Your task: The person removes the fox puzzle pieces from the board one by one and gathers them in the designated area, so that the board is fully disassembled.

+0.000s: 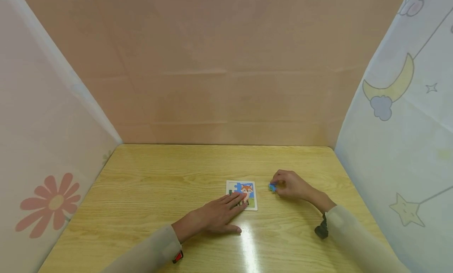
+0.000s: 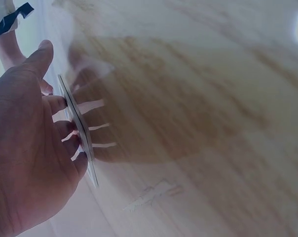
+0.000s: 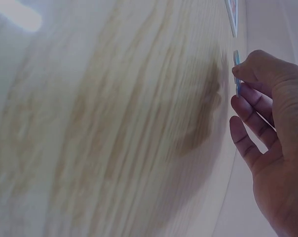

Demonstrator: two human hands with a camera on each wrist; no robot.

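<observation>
A square jigsaw puzzle with a fox picture and a white frame lies on the table. Its upper left part shows bare, pale backing. My left hand rests with extended fingers on the puzzle's lower left, covering part of the picture. In the left wrist view, those fingertips meet the thin edge of the puzzle board. To the right of the board, my right hand pinches a small blue and green puzzle piece between thumb and fingers. The right wrist view shows this piece edge-on, held near the tabletop.
The wooden table reaches back to a plain brownish wall sheet. A flower-printed sheet stands along the left side, and one with a moon and stars along the right. Light glares off the tabletop near the front.
</observation>
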